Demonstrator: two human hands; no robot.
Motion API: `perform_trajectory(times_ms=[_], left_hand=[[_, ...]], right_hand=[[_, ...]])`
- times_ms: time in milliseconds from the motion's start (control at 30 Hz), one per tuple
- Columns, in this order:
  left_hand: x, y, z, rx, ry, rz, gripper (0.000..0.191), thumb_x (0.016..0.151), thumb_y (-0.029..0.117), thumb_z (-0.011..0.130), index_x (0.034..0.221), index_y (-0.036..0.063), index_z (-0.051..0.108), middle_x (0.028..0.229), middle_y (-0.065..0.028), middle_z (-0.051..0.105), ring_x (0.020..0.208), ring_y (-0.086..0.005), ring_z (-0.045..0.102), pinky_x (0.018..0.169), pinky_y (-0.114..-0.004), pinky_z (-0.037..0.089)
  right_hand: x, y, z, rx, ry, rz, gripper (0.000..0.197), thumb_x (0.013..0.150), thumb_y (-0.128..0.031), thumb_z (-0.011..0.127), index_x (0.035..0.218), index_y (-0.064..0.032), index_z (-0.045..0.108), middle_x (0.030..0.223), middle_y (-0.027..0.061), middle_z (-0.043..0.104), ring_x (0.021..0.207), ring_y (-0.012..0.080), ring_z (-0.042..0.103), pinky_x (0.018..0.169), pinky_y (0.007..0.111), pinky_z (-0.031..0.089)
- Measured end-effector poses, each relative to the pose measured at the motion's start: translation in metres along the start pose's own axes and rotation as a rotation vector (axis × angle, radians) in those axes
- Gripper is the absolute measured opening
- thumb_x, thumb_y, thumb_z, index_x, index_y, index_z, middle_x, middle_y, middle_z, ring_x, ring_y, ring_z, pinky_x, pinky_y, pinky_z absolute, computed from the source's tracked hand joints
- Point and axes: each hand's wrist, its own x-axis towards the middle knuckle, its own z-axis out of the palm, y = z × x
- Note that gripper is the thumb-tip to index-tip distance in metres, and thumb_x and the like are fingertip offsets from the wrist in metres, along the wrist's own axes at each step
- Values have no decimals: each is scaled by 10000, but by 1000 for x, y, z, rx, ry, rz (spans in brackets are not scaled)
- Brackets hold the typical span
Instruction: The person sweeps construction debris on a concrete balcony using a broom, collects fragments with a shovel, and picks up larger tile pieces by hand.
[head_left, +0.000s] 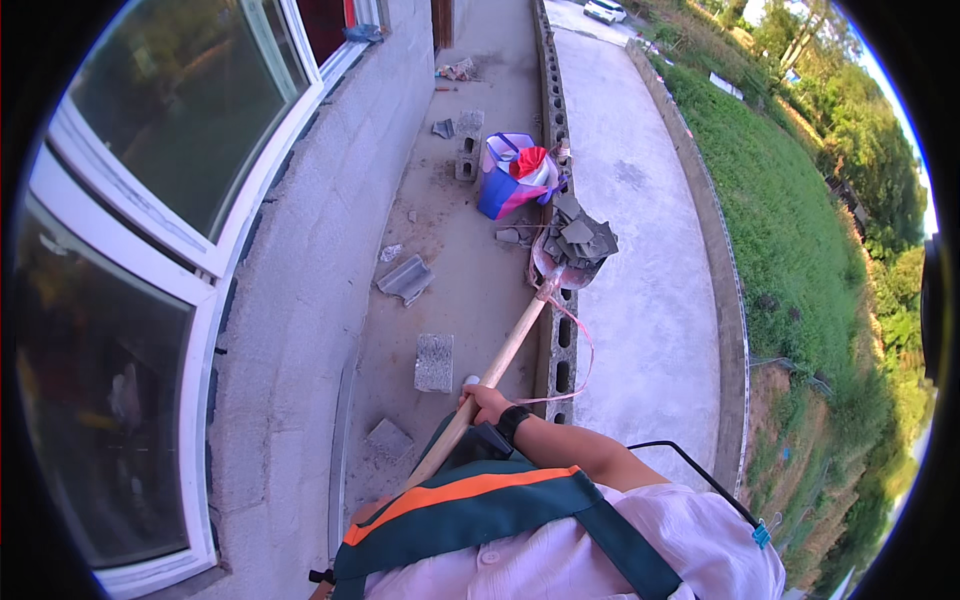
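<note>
A shovel with a long wooden handle (511, 346) slants forward and to the right from my body. Its blade (577, 279) is heaped with broken grey tile or masonry pieces (576, 234) and is held out over the hollow-block parapet. My right hand (486, 403), with a black band at the wrist, is closed around the middle of the handle. Near the handle's rear end, my left hand (370, 511) shows only in part behind the green and orange apron, so its grip is hidden. A pink cord (589, 352) loops beside the handle.
The hollow-block parapet (564, 330) runs along my right, with a lower concrete road (637, 247) beyond. A rough wall (300, 300) with windows bounds the left. On the floor are a grey block (434, 363), a broken tile (406, 280) and a colourful bag (499, 187).
</note>
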Motion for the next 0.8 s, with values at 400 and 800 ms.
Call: perform_trajectory(times_ms=[400,800], left_hand=[[116,163,-212,-88,98,21,356,772,380,624,929,61,599,827,-208,649,807,-392,626,695,-491,481],[239,300,-350,-305,-25,-32,401,735,360,655,926,9,634,905,-242,637,861,-373,622,759,-419,470]], right_hand=[[86,-229,93,-18,7,75,133,871,-134,566,805,-55,483,683,82,502,609,226,531,584,381,479],[156,-421,136,-207,54,212,120,849,-144,592,803,-42,549,728,103,549,667,254,547,649,431,472]])
